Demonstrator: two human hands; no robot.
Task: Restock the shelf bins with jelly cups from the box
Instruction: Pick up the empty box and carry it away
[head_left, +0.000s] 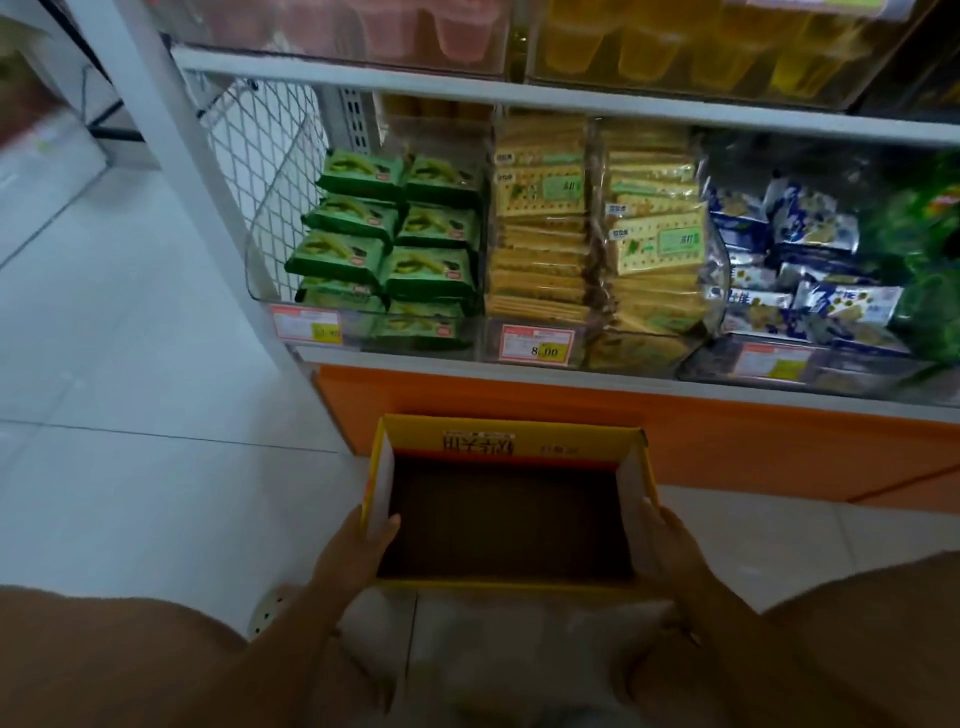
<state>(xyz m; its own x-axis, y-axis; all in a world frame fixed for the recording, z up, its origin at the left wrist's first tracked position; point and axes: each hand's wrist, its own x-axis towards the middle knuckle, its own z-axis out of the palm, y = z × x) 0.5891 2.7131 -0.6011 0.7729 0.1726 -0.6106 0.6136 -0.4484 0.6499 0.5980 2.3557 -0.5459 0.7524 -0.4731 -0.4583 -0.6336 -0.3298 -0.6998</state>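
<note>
A yellow cardboard box with a dark brown inside is held low in front of the shelf, and nothing shows inside it. My left hand grips its left wall, thumb over the rim. My right hand grips the right wall the same way. On the top shelf a clear bin holds pink jelly cups, and the clear bin to its right holds yellow jelly cups.
Below the jelly cups, clear bins hold green snack packs, yellow cracker packs and blue-and-white packs. An orange base panel runs under the shelf. A white shelf post stands at the left over white floor tiles.
</note>
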